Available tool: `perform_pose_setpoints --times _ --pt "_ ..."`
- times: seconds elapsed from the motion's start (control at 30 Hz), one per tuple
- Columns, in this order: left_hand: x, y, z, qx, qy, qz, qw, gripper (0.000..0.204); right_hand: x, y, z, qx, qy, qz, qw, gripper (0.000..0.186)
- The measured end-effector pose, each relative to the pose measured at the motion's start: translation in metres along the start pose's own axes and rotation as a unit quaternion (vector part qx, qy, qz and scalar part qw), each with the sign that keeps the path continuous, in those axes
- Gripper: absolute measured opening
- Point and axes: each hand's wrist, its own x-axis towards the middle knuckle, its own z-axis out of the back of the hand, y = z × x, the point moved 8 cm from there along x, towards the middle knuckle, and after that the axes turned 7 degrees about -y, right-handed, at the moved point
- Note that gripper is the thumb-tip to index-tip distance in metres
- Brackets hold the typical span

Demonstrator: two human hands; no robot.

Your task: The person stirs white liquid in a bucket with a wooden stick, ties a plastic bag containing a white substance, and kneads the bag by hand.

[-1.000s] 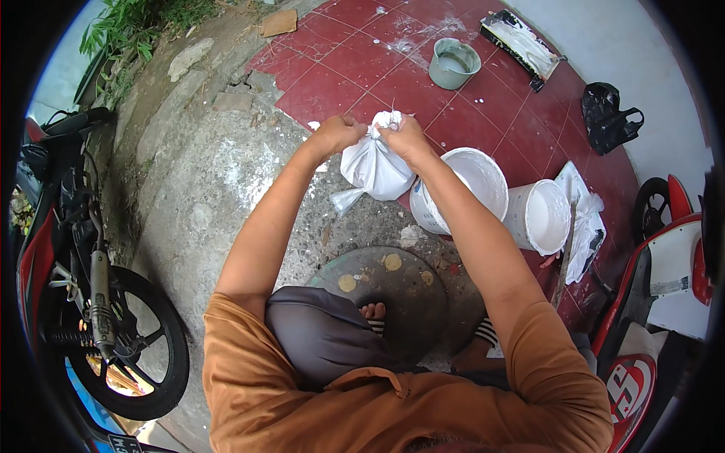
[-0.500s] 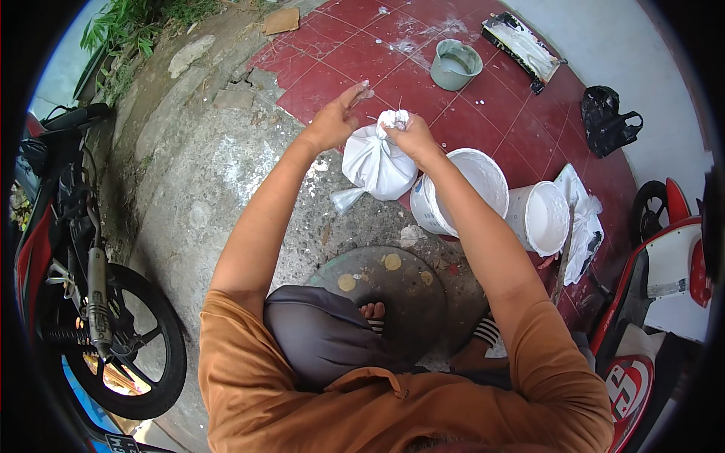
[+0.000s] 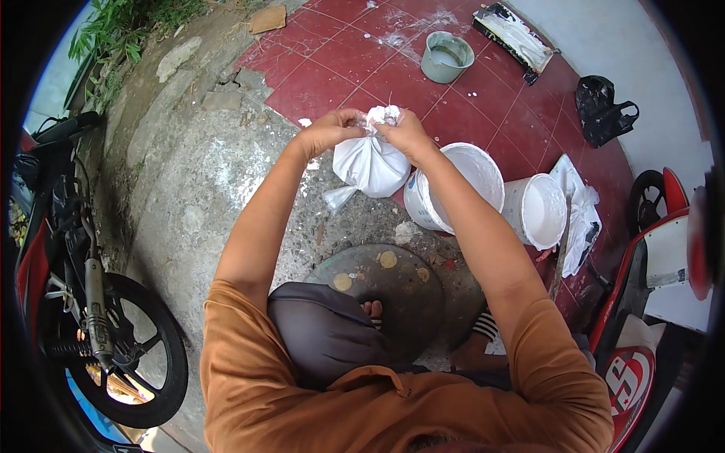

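Head view | arms (image 3: 260, 215) outstretched | right hand (image 3: 406, 137) pinching white bag (image 3: 371, 170) at gathered neck | left hand (image 3: 329, 131) curled alongside, grip unclear

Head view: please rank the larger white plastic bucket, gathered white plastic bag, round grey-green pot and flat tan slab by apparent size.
Larger white plastic bucket
Gathered white plastic bag
Round grey-green pot
Flat tan slab

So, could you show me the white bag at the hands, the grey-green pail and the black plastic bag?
White bag (image 3: 371, 169): head view, on its bulging body below the neck.
Grey-green pail (image 3: 440, 73): head view, on its outer wall.
Black plastic bag (image 3: 599, 113): head view, on its crumpled middle.
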Motion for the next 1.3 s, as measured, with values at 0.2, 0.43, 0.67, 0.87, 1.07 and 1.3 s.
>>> perform_pose_setpoints --times 0.2,0.43,0.67,0.87,1.07,1.3 --pt "0.006 0.007 -0.001 0.083 -0.011 -0.096 0.992 0.031 -0.001 -0.002 -0.001 0.022 0.000 -0.011 1.000 0.025" --pt "0.004 -0.004 -0.011 0.214 -0.092 -0.099 0.967 0.031 -0.009 0.006 0.004 0.125 -0.038 -0.024 0.991 0.023" --pt "0.007 0.004 -0.007 0.045 -0.145 -0.179 0.972 0.032 -0.011 0.005 -0.003 0.343 -0.028 -0.169 0.924 0.024" --pt "0.000 0.002 -0.017 0.063 -0.026 -0.081 0.994 0.028 -0.020 0.000 0.001 0.422 -0.080 -0.208 0.879 0.027" --pt "-0.005 -0.021 -0.013 0.321 -0.030 -0.154 0.934 0.031 -0.019 -0.009 0.009 0.447 -0.126 -0.199 0.863 0.022" --pt "-0.041 -0.052 -0.009 0.472 -0.245 -0.352 0.770 0.022 -0.032 -0.002 0.006 0.367 -0.126 -0.138 0.911 0.030"
